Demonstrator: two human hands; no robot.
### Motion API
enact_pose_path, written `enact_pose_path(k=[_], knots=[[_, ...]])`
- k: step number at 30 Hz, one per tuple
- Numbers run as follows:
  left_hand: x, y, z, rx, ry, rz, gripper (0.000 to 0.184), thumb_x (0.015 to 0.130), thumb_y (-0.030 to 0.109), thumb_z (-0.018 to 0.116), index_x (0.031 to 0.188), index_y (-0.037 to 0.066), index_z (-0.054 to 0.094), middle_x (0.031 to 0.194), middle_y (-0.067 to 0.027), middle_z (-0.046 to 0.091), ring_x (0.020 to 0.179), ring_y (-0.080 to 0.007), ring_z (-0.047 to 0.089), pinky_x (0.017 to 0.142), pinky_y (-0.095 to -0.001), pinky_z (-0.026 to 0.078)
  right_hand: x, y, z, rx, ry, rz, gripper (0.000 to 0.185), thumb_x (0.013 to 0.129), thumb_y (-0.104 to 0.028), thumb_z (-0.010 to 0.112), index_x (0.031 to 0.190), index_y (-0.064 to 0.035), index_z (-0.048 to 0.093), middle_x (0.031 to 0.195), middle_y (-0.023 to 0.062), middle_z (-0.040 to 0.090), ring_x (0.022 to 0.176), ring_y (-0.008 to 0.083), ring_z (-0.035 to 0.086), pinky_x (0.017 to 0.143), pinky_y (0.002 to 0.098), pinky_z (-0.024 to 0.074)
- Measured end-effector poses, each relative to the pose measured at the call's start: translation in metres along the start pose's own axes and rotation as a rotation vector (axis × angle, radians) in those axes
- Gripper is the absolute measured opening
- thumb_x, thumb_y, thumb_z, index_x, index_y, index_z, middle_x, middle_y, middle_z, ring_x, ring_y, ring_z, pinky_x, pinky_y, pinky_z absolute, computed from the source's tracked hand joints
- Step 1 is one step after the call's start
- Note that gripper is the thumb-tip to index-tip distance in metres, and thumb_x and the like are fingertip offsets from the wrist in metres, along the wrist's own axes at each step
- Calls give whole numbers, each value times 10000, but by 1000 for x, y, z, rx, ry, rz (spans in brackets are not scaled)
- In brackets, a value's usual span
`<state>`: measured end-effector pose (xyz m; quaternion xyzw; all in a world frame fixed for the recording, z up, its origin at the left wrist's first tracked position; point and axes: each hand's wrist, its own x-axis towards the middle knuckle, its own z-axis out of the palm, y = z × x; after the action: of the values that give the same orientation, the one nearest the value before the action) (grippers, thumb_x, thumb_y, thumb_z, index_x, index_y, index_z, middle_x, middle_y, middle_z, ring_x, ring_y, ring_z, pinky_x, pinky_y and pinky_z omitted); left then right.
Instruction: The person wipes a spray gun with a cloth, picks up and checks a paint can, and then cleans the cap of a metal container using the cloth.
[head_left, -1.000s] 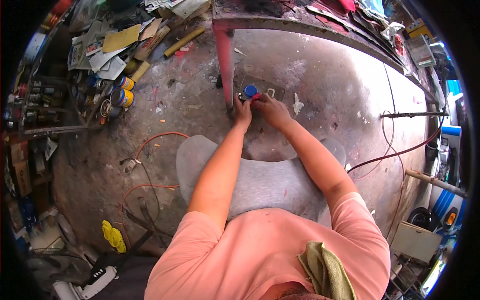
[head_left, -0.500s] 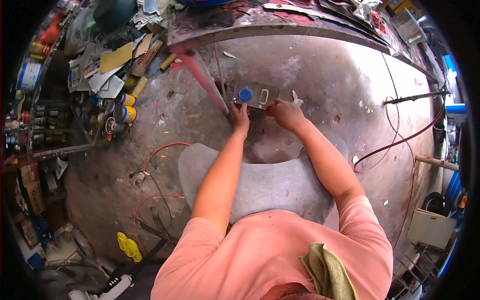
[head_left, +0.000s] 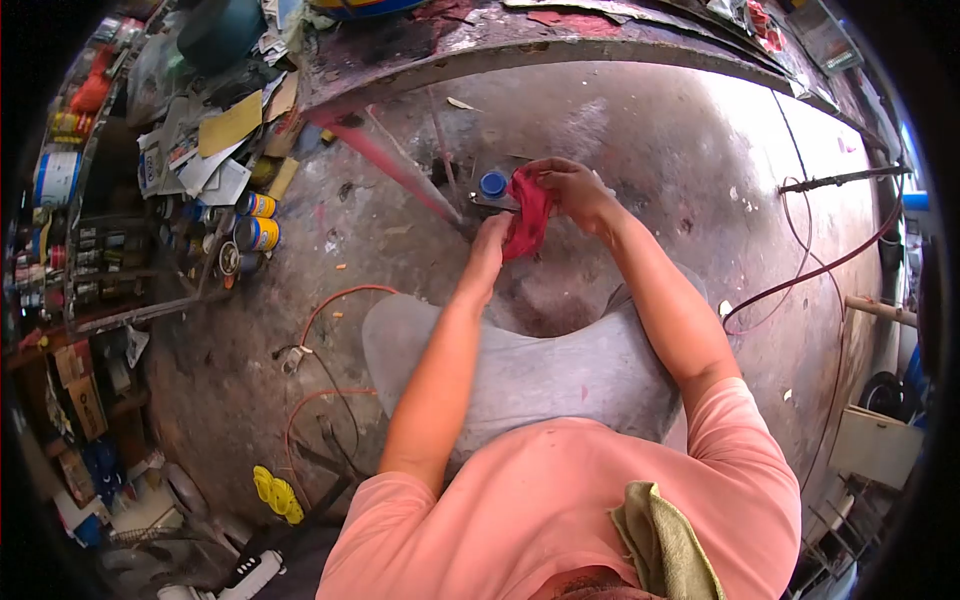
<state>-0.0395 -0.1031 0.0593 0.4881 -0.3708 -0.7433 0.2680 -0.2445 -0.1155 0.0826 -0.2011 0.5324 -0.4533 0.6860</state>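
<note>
A crumpled red cloth (head_left: 530, 215) is spread between my two hands, in front of a rectangular can whose blue cap (head_left: 493, 183) shows just left of it. My right hand (head_left: 578, 192) grips the cloth's upper right part, fingers bent over it. At the cloth's lower left edge, my left hand (head_left: 488, 248) is closed on the fabric, its fingertips partly hidden. The cloth covers most of the can's top, including its handle. My knees in grey trousers (head_left: 540, 375) are bent below the hands.
A paint-stained workbench (head_left: 560, 58) spans the far side, its reddish leg (head_left: 400, 170) standing left of the can. Paint tins (head_left: 258, 234) and cardboard lie at left. An orange hose (head_left: 345, 292) and a dark red hose (head_left: 800, 278) run over the floor.
The red cloth, earlier bunched in my right hand, now hangs opened out between both hands. My left hand has left the can's corner for the cloth. The view has shifted slightly.
</note>
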Motion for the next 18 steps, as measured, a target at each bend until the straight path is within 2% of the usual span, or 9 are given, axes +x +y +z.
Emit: enact_pose_path(k=[3, 5, 6, 8, 12, 15, 18], knots=[[-10, 20, 15, 101, -156, 108, 278, 988, 201, 584, 1170, -8, 599, 1095, -67, 665, 991, -140, 628, 866, -290, 495, -3, -11, -14, 189, -13, -46, 271, 968, -69, 558, 1229, -45, 626, 1141, 87, 689, 960, 194, 688, 835, 370, 575], [2, 12, 19, 74, -267, 203, 244, 966, 110, 608, 1171, -22, 609, 1061, -63, 681, 954, -138, 647, 857, -276, 502, -7, -18, -22, 162, 32, -64, 281, 962, -68, 561, 1234, -46, 624, 1139, 89, 691, 961, 186, 685, 834, 365, 569], [1, 14, 21, 99, -258, 187, 236, 953, 88, 616, 1166, -15, 618, 1046, -60, 690, 951, -137, 651, 868, -280, 501, -10, -20, -25, 152, 55, -71, 286, 959, -68, 563, 1237, -46, 623, 1138, 90, 691, 961, 182, 684, 834, 363, 566], [1, 20, 22, 152, -242, 153, 233, 927, 43, 632, 1156, -2, 637, 1015, -54, 708, 944, -135, 660, 891, -288, 498, -14, -24, -32, -14, 106, -108, 297, 951, -79, 574, 1244, -55, 621, 1123, 80, 695, 950, 168, 675, 818, 349, 560], [-6, 31, 26, 5, -315, 71, 186, 949, 6, 576, 1122, -38, 629, 1027, -80, 710, 916, -132, 670, 862, -277, 525, -25, -27, -43, -383, 192, -97, 290, 926, -115, 601, 1205, -48, 643, 1066, 53, 698, 928, 143, 652, 802, 315, 531], [-9, 32, 31, -34, -290, 107, 226, 931, -2, 597, 1156, -34, 595, 1050, -98, 699, 929, -136, 664, 862, -277, 524, -19, -6, -53, -901, 319, -496, 247, 899, -131, 619, 1118, -30, 670, 1017, 47, 692, 907, 135, 637, 805, 301, 511], [-3, 24, 31, 1, -180, 134, 295, 917, 4, 626, 1196, -19, 533, 1050, -111, 687, 922, -144, 663, 840, -271, 525, -42, -26, -42, -810, 110, -360, 218, 877, -125, 624, 1058, -14, 676, 992, 58, 683, 916, 144, 633, 836, 305, 498]])
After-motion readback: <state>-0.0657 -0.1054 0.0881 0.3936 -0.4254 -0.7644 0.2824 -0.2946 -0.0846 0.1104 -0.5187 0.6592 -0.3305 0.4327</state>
